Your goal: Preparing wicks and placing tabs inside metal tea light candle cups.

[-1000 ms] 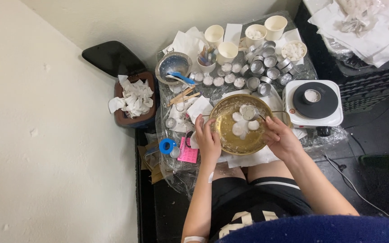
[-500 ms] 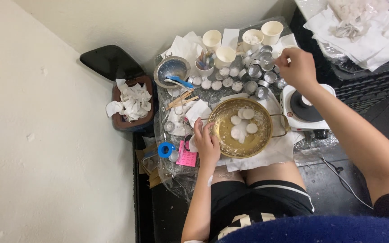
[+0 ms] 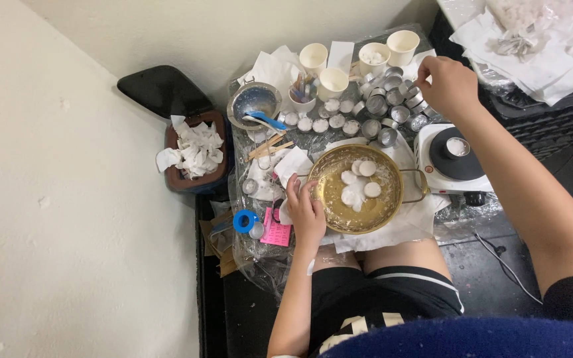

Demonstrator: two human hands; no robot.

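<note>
The left hand point(image 3: 308, 211) grips the rim of one brass pan point(image 3: 361, 188) at the worktop's near edge; four white wax discs point(image 3: 358, 179) lie inside. The right hand point(image 3: 451, 85), fingers pinched, though on what I cannot tell, hovers over a cluster of small metal cups point(image 3: 392, 109) behind the pan. Four paper cups point(image 3: 374, 57) stand at the back. Half a second ago that hand was already there; a second ago it rested on the pan.

Home craft corner: hot plate point(image 3: 455, 159), small metal cups point(image 3: 392, 109), plastic-covered low table point(image 3: 260, 258), floor seating.
</note>
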